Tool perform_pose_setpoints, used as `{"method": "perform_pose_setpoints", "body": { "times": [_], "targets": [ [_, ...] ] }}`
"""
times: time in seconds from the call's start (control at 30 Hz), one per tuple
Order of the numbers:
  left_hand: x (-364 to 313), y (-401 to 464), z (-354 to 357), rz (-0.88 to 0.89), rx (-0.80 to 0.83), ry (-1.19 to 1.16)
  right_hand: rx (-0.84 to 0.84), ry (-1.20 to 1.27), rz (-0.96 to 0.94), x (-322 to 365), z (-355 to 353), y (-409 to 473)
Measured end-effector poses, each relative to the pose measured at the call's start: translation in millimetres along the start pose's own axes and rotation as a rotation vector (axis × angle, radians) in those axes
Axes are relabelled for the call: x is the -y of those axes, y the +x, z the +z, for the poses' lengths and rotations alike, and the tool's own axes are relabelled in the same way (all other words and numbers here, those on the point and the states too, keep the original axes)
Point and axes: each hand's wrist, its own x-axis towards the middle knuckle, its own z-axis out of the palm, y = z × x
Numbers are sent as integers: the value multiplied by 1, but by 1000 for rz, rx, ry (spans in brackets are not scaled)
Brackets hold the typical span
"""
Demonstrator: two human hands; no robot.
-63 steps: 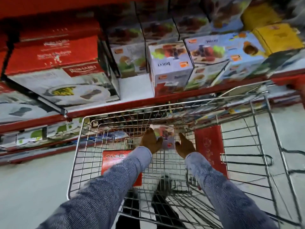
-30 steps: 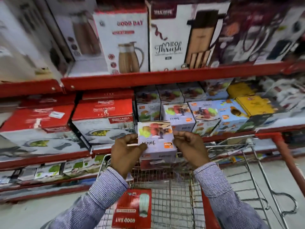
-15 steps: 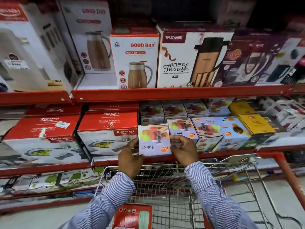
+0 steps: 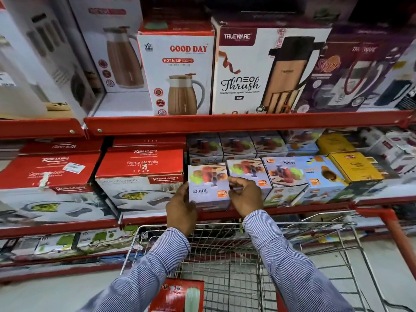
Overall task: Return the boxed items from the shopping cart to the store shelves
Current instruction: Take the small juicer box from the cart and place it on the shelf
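A small white juicer box (image 4: 208, 185) with fruit pictures sits at the front of the middle red shelf (image 4: 292, 210), between a red casserole box (image 4: 140, 174) and a matching juicer box (image 4: 247, 170). My left hand (image 4: 181, 210) presses on its left side and my right hand (image 4: 246, 195) grips its right edge. Below my arms stands the wire shopping cart (image 4: 225, 255), with a red boxed item (image 4: 180, 296) lying in it at the bottom of the view.
More juicer boxes (image 4: 286, 172) and yellow boxes (image 4: 355, 167) fill the middle shelf to the right. Tall jug boxes (image 4: 177, 73) stand on the upper shelf. Flat boxes line the lowest shelf. The cart's red handle bar (image 4: 396, 230) rises at right.
Both hands lifted the juicer box out of the cart, carried it up and forward, and now it rests on the middle shelf beside the other juicer boxes.
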Motion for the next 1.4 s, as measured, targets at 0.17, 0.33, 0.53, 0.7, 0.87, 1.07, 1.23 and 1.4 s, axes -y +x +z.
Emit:
{"method": "perform_pose_setpoints", "body": {
  "times": [0.17,0.33,0.53,0.7,0.87,1.07,1.23,1.4],
  "targets": [
    [-3,2,6,108,-45,100,-13,-203,-85,9,0,1],
    [-10,5,9,169,-3,235,2,-563,-177,22,-4,-8],
    [-6,13,10,224,74,300,90,-738,-318,16,-1,-11],
    [5,22,12,243,214,376,161,-822,-340,0,4,-16],
    [19,1,-4,328,258,320,110,-846,-398,-21,10,-38],
    [100,-64,-27,203,284,402,20,-556,-393,-91,39,-91],
    [182,-109,-36,-314,376,396,385,-262,204,-157,95,-142],
    [208,-127,-38,-819,509,143,647,15,676,-182,137,-176]
  ]
}}
